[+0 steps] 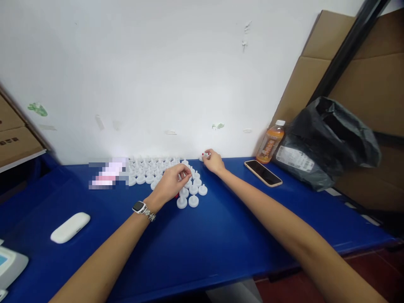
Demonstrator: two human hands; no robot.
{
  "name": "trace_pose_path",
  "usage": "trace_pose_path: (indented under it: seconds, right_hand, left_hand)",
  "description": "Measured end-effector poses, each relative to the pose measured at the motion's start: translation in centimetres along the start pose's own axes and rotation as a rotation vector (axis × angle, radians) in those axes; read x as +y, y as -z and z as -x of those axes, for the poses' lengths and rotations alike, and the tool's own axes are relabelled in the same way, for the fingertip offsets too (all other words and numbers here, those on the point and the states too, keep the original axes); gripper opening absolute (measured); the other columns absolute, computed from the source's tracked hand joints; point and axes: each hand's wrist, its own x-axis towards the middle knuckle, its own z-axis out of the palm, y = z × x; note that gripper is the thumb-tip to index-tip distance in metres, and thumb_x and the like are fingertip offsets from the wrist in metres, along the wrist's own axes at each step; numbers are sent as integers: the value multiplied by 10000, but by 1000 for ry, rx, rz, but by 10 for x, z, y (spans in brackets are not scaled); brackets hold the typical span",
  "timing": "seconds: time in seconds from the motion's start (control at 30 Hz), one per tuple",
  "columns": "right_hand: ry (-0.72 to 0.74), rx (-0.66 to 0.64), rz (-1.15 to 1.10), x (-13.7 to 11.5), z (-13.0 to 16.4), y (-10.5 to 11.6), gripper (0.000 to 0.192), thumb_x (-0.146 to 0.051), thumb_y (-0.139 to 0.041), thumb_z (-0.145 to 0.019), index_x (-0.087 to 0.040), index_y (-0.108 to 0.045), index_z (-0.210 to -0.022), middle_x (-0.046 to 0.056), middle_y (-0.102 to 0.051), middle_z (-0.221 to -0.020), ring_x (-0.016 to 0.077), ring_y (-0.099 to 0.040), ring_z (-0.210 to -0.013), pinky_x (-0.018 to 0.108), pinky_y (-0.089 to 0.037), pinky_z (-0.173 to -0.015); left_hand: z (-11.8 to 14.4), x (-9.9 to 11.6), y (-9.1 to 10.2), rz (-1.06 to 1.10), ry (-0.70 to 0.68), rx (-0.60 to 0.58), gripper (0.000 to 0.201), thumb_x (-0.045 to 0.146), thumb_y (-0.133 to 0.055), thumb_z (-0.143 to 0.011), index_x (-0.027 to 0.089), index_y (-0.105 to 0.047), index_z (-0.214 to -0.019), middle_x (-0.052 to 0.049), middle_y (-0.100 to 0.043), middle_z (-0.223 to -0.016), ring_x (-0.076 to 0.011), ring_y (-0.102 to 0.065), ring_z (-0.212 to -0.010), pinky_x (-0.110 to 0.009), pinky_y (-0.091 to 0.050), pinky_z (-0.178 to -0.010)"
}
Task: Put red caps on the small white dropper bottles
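Several white round caps with upright stems (202,190) stand in a cluster on the blue table, close to the wall. My left hand (172,181), with a watch on its wrist, is over the cluster. Its thumb and fingertips are pinched together; whatever they hold, if anything, is too small to make out. A bit of red shows beneath that hand. My right hand (215,162) reaches to the wall just right of the cluster, its fingers closed around a white piece with red spots (204,156). The fingers partly hide this piece.
To the right lie a phone (263,173), a bottle of orange drink (270,142) and a dark plastic bag (325,143). On the left are a white case (70,227), a blurred pinkish item (109,173) and a white device (11,267). Cardboard (315,63) leans behind the bag.
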Motion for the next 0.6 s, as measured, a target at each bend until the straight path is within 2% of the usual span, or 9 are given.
trace_pose_path:
  seconds: [0.13, 0.27, 0.37, 0.47, 0.53, 0.6]
  right_hand:
    - [-12, 11, 21, -10, -12, -8, 166, -274, -590, -860, -181, -681, -963, 122, -737, -988, 222, -672, -914, 318, -484, -806]
    - [53, 36, -88, -20, 1, -5, 127, -266, -592, -832, -178, -676, -868, 73, -732, -873, 182, -660, -800, 289, -478, -751]
    - [145, 63, -251, -35, 29, 4, 130, -302, -610, -805, -183, -657, -830, 33, -700, -776, 162, -632, -714, 276, -475, -696]
    - [229, -30, -506, -56, 66, 14, 187, -364, -622, -807, -179, -633, -835, 21, -664, -731, 154, -604, -660, 275, -478, -659]
    - [293, -66, -629, -71, 91, 18, 211, -390, -630, -817, -181, -620, -842, 20, -654, -735, 152, -595, -675, 276, -482, -675]
    - [337, -67, -688, -82, 111, 19, 217, -399, -622, -838, -182, -611, -852, 26, -652, -769, 152, -590, -702, 275, -481, -693]
  left_hand:
    - [6, -3, 9, -18, 8, 29, 95, 255, -579, -893, 192, -650, -889, -9, -676, -821, -142, -595, -719, -275, -461, -682]
    - [7, -3, 16, -106, 20, 89, 121, 297, -566, -912, 208, -648, -908, -15, -680, -855, -159, -599, -760, -291, -455, -699]
    - [9, 1, 19, -133, 11, 138, 163, 356, -570, -924, 211, -634, -962, -27, -679, -932, -163, -603, -788, -294, -456, -705]
    - [15, 5, 23, -114, -22, 138, 306, 434, -626, -894, 208, -602, -1100, -48, -664, -1062, -161, -608, -807, -296, -468, -719]
    - [21, 8, 26, -100, -35, 120, 428, 478, -668, -860, 207, -577, -1179, -46, -658, -1052, -158, -607, -786, -295, -468, -720]
    - [28, 10, 30, -88, -47, 95, 432, 489, -652, -875, 208, -576, -1193, -31, -659, -984, -152, -601, -756, -292, -464, -725]
